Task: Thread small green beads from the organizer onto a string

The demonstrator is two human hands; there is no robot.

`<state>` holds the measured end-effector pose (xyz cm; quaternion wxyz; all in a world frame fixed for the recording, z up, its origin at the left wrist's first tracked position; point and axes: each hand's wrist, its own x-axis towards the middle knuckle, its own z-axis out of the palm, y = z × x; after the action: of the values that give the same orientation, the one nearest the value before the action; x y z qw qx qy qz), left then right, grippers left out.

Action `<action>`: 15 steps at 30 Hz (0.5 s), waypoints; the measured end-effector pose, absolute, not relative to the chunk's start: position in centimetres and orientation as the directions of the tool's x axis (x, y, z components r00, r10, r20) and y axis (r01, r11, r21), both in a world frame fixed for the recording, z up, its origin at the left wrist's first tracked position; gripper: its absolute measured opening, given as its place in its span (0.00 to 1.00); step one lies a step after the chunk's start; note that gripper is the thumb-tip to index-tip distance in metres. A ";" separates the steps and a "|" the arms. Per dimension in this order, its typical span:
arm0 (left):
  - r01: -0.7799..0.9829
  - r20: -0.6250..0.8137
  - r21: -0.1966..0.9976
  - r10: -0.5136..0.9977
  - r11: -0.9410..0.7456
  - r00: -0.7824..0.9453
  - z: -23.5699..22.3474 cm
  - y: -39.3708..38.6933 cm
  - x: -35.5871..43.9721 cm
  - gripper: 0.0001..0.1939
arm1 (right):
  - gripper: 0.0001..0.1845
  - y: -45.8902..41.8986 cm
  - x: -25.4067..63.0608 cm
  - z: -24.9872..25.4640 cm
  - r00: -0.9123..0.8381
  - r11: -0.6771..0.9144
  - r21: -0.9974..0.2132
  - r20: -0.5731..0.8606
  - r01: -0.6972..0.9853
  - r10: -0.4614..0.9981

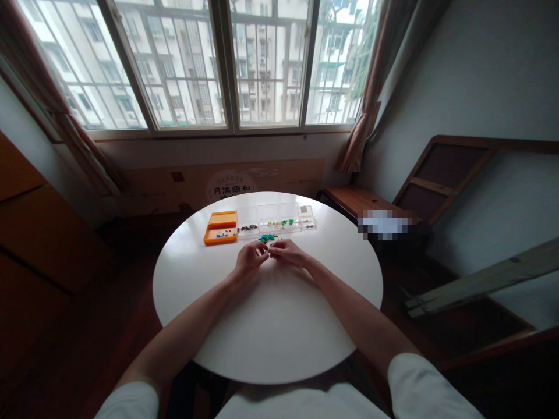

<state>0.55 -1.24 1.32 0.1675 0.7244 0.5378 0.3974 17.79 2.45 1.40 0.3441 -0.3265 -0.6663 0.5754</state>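
Note:
My left hand [252, 256] and my right hand [287, 252] meet fingertip to fingertip over the white round table [279, 326]. Both are pinched closed around something small, partly green, that I cannot make out. Just beyond the fingers lies a loose pile of small green and blue pieces [267, 237]. Behind it stand an open orange case [207, 240] with a few blue and dark bits inside, and a clear box with dark pieces [248, 227]. Further right, more clear boxes hold pale pieces [273, 224] and green pieces [287, 222].
A small clear box [308, 223] with an open lid ends the row on the right. Past the table are a barred window [266, 64] and a printed cardboard panel [183, 180]. A wooden bench [353, 198] stands to the right.

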 end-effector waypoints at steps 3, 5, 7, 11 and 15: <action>0.639 0.406 0.668 0.906 -0.381 0.116 1.2 -1.2 0.5 0.06 | 0.20 2.4 17.8 1.5 -0.549 0.126 -0.991 0.082 0.043 0.832; 0.642 0.410 0.664 0.905 -0.384 0.117 1.2 -1.1 0.5 0.06 | 0.20 2.4 17.8 1.5 -0.545 0.124 -0.991 0.081 0.043 0.835; 0.645 0.409 0.662 0.905 -0.382 0.117 1.2 -1.0 0.5 0.07 | 0.20 2.4 17.8 1.5 -0.543 0.124 -0.991 0.083 0.040 0.836; 0.646 0.408 0.658 0.904 -0.387 0.126 1.1 -0.9 0.5 0.08 | 0.20 2.5 17.8 1.3 -0.551 0.126 -0.992 0.088 0.031 0.830; 0.641 0.403 0.662 0.906 -0.389 0.133 1.0 -0.8 0.4 0.08 | 0.19 2.6 17.8 1.2 -0.551 0.121 -0.992 0.086 0.026 0.830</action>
<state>0.38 -0.83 1.04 0.1674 0.7338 0.5270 0.3946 17.76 2.64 1.19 0.3467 -0.3226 -0.6635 0.5792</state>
